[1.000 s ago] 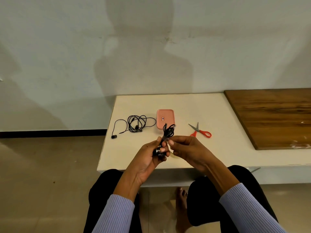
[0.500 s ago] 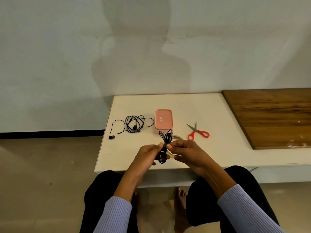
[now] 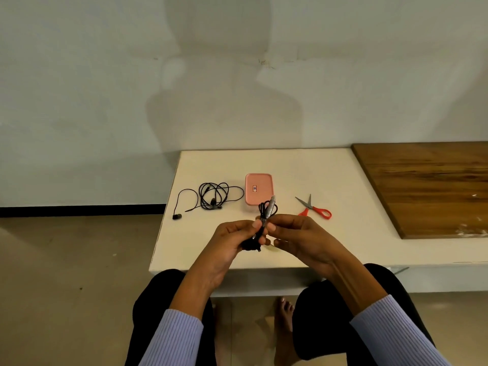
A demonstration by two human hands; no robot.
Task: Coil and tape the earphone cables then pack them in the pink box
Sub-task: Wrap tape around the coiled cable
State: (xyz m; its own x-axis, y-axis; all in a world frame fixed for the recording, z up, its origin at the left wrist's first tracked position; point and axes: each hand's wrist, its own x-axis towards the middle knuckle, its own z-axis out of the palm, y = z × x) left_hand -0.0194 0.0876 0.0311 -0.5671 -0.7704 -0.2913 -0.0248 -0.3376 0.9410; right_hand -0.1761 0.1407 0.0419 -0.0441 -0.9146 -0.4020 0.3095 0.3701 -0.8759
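Pinching the coiled earphone cable (image 3: 265,215) between left hand (image 3: 235,240) and right hand (image 3: 298,237), the person's risking loops springing loose if the tape strip (image 3: 270,207) isn't sticking.

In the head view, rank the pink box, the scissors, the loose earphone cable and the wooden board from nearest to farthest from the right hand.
From the right hand:
1. Pink box, just beyond the fingers, slightly left; scissors, just beyond, slightly right. Too close to call between these two.
2. Loose earphone cable, farther left on the table.
3. Wooden board, far right.
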